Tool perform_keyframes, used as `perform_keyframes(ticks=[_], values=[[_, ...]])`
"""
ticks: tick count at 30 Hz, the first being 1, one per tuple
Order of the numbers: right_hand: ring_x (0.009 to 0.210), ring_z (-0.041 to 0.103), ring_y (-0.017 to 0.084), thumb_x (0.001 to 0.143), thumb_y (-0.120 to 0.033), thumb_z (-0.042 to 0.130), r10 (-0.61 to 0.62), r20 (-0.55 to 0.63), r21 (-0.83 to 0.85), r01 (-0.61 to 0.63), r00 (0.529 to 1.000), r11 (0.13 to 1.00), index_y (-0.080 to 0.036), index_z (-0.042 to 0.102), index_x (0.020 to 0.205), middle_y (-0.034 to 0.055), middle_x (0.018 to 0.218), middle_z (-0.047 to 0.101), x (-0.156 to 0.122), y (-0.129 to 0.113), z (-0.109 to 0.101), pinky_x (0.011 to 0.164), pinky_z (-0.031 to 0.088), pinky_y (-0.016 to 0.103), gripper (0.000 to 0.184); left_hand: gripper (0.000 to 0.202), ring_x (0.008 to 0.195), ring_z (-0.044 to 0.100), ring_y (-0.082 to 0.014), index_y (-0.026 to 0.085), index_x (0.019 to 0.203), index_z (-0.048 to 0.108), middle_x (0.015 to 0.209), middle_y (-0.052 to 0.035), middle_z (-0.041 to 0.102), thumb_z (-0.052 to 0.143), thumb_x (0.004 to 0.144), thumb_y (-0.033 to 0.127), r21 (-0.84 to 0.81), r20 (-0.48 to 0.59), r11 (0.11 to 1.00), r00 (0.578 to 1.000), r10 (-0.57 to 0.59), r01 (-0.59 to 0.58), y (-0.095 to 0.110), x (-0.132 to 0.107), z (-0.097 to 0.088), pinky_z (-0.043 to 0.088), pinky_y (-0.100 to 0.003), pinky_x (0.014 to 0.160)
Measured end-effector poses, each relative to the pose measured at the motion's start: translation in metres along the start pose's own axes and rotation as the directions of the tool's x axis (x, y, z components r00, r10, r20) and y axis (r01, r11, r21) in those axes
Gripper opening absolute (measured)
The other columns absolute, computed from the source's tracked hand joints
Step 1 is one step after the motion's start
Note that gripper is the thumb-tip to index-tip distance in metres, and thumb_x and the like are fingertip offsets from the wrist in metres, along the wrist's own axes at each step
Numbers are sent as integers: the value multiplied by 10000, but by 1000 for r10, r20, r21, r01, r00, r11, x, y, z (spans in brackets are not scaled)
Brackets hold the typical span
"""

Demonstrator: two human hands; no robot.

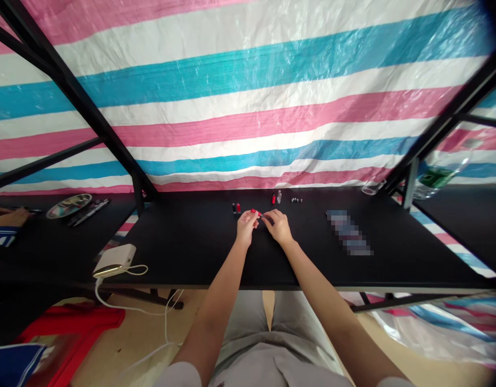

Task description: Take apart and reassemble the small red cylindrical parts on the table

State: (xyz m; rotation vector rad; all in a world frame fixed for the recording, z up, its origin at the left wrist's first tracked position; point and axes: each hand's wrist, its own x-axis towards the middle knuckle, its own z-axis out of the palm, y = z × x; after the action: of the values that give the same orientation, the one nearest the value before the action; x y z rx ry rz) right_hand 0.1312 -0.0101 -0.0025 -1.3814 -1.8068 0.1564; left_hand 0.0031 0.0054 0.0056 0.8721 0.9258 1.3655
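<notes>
Both your hands meet on one small red piece

Your left hand (pixel 245 223) pinches a slim red piece (pixel 256 213) between thumb and fingers. Your right hand (pixel 279 226) curves in from the other side, fingertips drawn together on the piece's thinner end. The piece lies between your two hands, just above the black table (pixel 183 236). The step in hand appears to be fine two-handed work on this one piece; the next move likely calls for a steady left pinch and small, aligned right fingertip motions.

Just beyond your left hand stand two small cylinders: one black cylinder (pixel 234 208) and one red cylinder (pixel 238 208). Beyond your right hand are one red container (pixel 273 199) and one clear container (pixel 279 197). Farther right of them sits one cluster of small parts (pixel 296 200), too tiny to count. Well right of your right hand lies one pixelated object (pixel 348 232); well left of your left hand, one white box (pixel 115 260).
</notes>
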Motion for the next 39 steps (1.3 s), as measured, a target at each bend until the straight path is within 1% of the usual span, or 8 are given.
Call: perform_keyframes(ticks=[6,11,17,21,23,28,35,39], values=[[809,504,176,809,-263,470,195,-46,-172,-200,980,965,-186,593,857,46,829,586,0,2,2,755,313,309,153,337,445,438,-30,135,783,544,667,8,568,716,606,365,-21,-5,1000,1000,4,-4,-4,3,-2,299,-192,443],[790,526,181,802,-305,459,336,-110,-51,-343,935,938,-183,584,871,36,796,613,1,9,3,728,336,300,188,306,463,458,-41,135,768,548,666,-2,576,700,627,360,39,-7,999,1000,-2,2,-5,2,-3,334,-194,463],[671,539,146,790,-315,476,431,-80,70,-427,899,902,-175,583,857,24,755,633,3,14,3,675,357,265,189,220,560,532,-88,140,790,574,711,-37,611,641,685,322,339,87,936,994,70,-95,-9,-5,2,407,-213,533],[818,537,181,801,-280,470,463,-128,-110,-477,877,872,-180,594,879,41,815,639,3,11,0,745,329,297,178,141,599,524,-80,159,780,587,685,-5,596,598,718,285,550,220,784,955,197,-288,-16,-9,4,429,-211,611],[880,520,200,809,-261,464,484,-150,-209,-506,862,837,-177,598,885,58,869,631,4,10,-2,760,314,315,175,138,590,521,-74,160,789,588,681,2,595,583,730,284,597,237,740,950,204,-309,-19,-8,4,434,-209,621],[920,499,215,820,-254,462,524,-124,-307,-535,843,787,-162,606,883,95,937,604,10,16,-8,747,314,322,182,152,659,585,-103,144,819,576,741,-31,627,571,745,277,571,138,788,973,184,-230,-22,-3,9,455,-215,627],[920,508,212,822,-257,457,477,-77,-361,-470,876,806,-157,600,907,101,973,600,22,29,-3,742,341,305,195,99,656,573,-104,171,817,588,729,-12,636,556,758,243,801,197,507,940,278,-318,-22,19,35,441,-226,673],[927,518,212,817,-242,468,443,-41,-388,-423,895,819,-150,600,928,103,991,598,31,38,-1,745,357,302,196,82,720,588,-122,179,789,601,754,-17,650,561,762,245,854,195,436,952,235,-283,-23,43,47,428,-235,694]])
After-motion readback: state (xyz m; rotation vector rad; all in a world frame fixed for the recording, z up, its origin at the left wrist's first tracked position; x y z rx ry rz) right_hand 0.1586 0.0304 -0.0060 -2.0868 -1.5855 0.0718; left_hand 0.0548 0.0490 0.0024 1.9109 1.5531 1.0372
